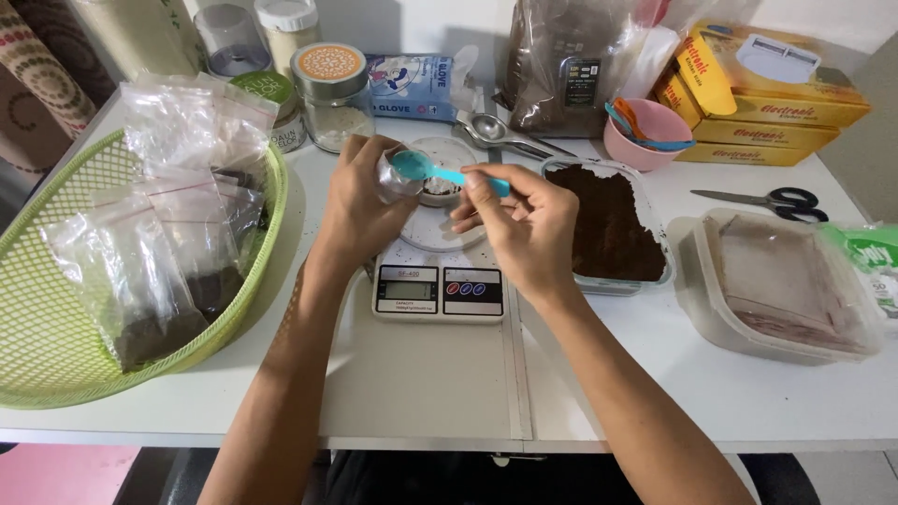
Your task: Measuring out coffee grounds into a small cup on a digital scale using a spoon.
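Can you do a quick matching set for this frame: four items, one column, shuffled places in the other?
Things:
1. teal spoon
2. scissors
3. green basket
4. pink bowl

Places:
A. far right of the table, lying flat
B. left edge, holding clear bags of dark powder
C. in the right hand, over the scale
D. at the back, before the yellow boxes, with spoons inside

Pairs: 1-C, 2-A, 3-B, 4-D

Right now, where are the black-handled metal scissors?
In the head view, the black-handled metal scissors lie on the white table's far right, between the yellow boxes and the clear plastic container.
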